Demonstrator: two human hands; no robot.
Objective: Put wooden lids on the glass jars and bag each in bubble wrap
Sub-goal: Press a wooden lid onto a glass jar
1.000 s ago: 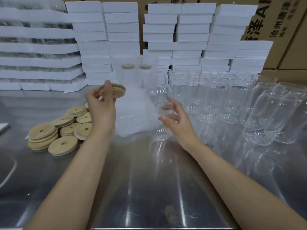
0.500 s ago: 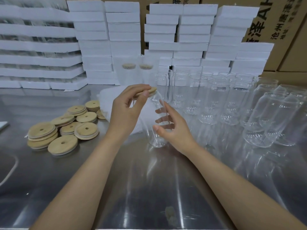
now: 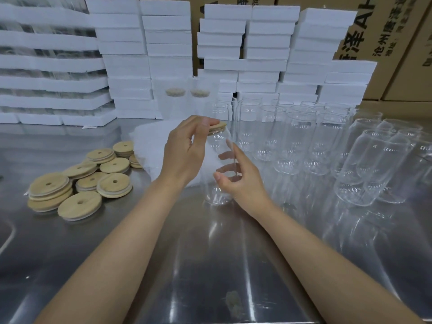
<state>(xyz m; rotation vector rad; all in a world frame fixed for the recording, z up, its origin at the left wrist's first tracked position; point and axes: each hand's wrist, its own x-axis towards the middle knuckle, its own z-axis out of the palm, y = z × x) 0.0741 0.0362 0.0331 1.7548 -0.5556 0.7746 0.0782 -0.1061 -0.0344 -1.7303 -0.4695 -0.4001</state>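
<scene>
A clear glass jar stands upright on the steel table, just in front of me. My right hand curls round its right side and holds it. My left hand pinches a round wooden lid and holds it on the jar's mouth, slightly tilted. A pile of wooden lids, each with a small hole, lies at the left. A heap of white bubble wrap bags lies behind my left hand. Two wrapped, lidded jars stand further back.
Many empty glass jars stand upright at the right, and several more lean at the far right. White foam boxes are stacked along the back, cardboard cartons behind them. The steel table stretches bare toward me.
My left hand carried the lid from above the lid pile rightward onto the jar's mouth. My right hand closed round the jar and stayed there.
</scene>
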